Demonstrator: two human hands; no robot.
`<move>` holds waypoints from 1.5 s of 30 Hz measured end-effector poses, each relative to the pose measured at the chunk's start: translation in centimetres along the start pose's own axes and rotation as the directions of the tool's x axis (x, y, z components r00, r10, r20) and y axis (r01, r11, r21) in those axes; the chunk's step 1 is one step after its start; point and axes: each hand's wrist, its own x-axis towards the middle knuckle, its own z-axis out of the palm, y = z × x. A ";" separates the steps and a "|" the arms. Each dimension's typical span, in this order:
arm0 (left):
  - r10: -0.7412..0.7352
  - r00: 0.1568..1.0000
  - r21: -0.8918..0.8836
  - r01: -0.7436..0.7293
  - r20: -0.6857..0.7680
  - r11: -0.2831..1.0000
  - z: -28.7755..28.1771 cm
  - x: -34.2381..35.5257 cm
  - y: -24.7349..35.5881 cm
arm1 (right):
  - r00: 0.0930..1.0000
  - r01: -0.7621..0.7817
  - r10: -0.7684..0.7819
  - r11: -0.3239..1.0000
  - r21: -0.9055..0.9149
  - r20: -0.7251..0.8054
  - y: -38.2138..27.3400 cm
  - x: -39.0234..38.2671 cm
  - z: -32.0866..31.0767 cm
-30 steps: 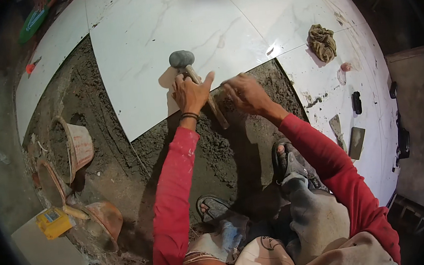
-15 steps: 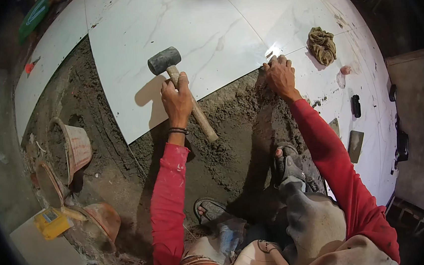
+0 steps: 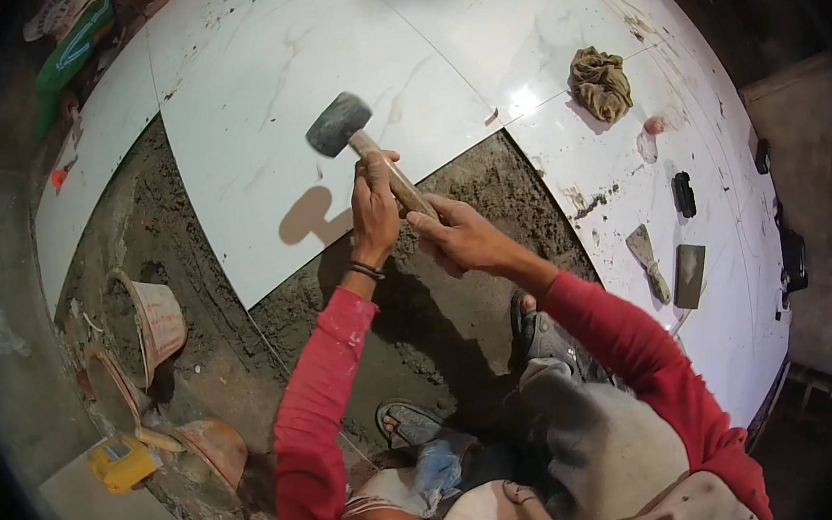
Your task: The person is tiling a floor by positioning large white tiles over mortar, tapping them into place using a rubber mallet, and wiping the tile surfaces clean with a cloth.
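A mallet with a dark rubber head and a pale wooden handle is raised over a white marbled floor tile. My left hand is closed round the handle just below the head. At the handle's lower end, my right hand grips it too. The mallet's shadow falls on the tile to the left. In front of my feet lies grey wet mortar, bordered by the tile edges.
A crumpled brown cloth, a putty knife, a grey flat block and a black object lie on the right tiles. At left stand a bucket, a tilted orange-brown bowl and a yellow box.
My right hand has left the tile corner and come left onto the end of the mallet handle. The mallet has shifted slightly right and tilted, still in my left hand. The view has turned a little.
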 end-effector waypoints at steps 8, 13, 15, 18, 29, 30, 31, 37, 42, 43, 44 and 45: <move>-0.194 0.929 0.943 -0.286 0.317 0.172 -6.6 2.2 -3.2 | 0.894 0.113 -0.371 0.731 -0.673 -0.252 1.1 3.7 -6.4; -0.196 0.918 0.939 -0.332 0.344 0.091 -6.6 3.8 -2.7 | 0.903 0.145 -0.403 0.614 -0.776 -0.150 1.9 6.3 -7.3; -0.191 0.899 0.917 -0.397 0.393 0.019 -6.9 4.3 -2.8 | 0.869 0.210 -0.474 0.614 -0.761 -0.142 0.8 6.6 -6.7; -0.169 0.894 0.909 -0.415 0.415 0.042 -7.1 4.7 -2.9 | 0.750 0.278 -0.633 0.564 -0.778 -0.190 0.0 5.8 -4.9; -0.106 0.913 0.919 -0.390 0.394 0.056 -7.2 4.4 -3.9 | 0.502 0.481 -0.828 0.507 -0.715 -0.249 -0.7 7.7 -4.7; -0.120 0.909 0.917 -0.392 0.399 0.077 -6.1 4.8 -3.6 | 0.610 0.402 -0.754 0.558 -0.726 -0.241 1.9 7.9 -5.9; -0.141 0.908 0.918 -0.386 0.395 0.088 -5.7 4.9 -3.7 | 0.611 0.395 -0.753 0.557 -0.730 -0.244 1.7 8.3 -6.3; -0.126 0.914 0.921 -0.373 0.386 0.114 -7.0 4.8 -2.9 | 0.486 0.475 -0.820 0.539 -0.696 -0.303 -5.7 7.3 -4.6; -0.155 0.910 0.922 -0.376 0.386 0.087 -5.4 4.7 -3.5 | 0.865 0.163 -0.447 0.683 -0.712 -0.230 2.1 8.2 -6.8; -0.154 0.912 0.925 -0.371 0.380 0.086 -5.6 4.5 -4.0 | 0.865 0.163 -0.445 0.685 -0.710 -0.231 0.8 8.3 -6.5; -0.147 0.918 0.930 -0.361 0.368 0.074 -6.1 4.7 -3.9 | 0.768 0.255 -0.578 0.673 -0.695 -0.277 -2.3 8.3 -6.1; -0.165 0.920 0.935 -0.349 0.356 0.066 -7.1 4.0 -4.1 | 0.665 0.342 -0.674 0.658 -0.671 -0.322 -4.1 8.1 -4.8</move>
